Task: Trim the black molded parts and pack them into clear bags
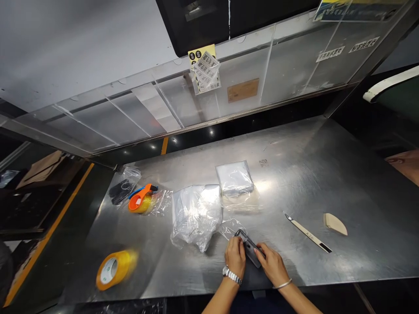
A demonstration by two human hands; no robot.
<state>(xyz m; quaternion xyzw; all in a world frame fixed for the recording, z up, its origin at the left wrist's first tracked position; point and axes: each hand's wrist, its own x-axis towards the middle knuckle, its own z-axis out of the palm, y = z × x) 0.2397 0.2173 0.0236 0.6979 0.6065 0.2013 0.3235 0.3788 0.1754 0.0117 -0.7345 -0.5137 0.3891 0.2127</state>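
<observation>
So we've got this dark gray oblong thing (251, 254), pretty slim, with a bit of a shine on its upper face. Up at the far-left end we can see a thin black curve like a rim or loop, and there's some small dark detail on the face that's too tiny for us to read. It's angled, far left to near right, gripped at both ends, close to the near edge of the steel table (163, 279). Can't tell if it's touching the metal.
</observation>
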